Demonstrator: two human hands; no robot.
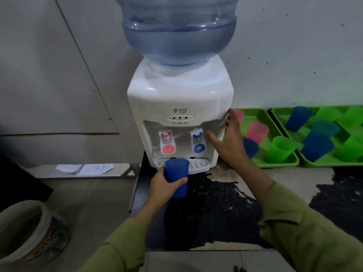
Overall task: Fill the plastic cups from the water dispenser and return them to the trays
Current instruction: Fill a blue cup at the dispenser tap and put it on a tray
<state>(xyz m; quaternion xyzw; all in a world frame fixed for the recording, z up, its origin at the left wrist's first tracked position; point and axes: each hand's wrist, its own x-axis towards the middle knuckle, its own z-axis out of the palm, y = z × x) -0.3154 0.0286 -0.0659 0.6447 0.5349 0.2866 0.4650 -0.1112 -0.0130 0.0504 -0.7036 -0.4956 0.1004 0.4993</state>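
Head view: blue cup (176, 178) is gripped by left hand (162, 186), held before the drip tray (198, 165), between red tap (168, 143) and blue tap (199, 143). Right hand (228, 139) is spread flat on water dispenser (180, 99) side, nothing held. Filling is judged not yet begun; cup must be aligned under blue tap and the lever pressed.

- The left hand (165, 186) sits just below the centre of the frame. Its fingers and thumb are curled round a blue cup (176, 173), with the thumb across the cup's near side.
- The left forearm (145, 209) rises from the bottom edge, bare at the wrist and covered by an olive-green left sleeve (117, 246) lower down.
- The right hand (229, 138) is right of centre, spread flat with fingers pointing up and thumb stretched left.
- The right forearm (255, 173) enters from the lower right, in a matching right sleeve (294, 222).
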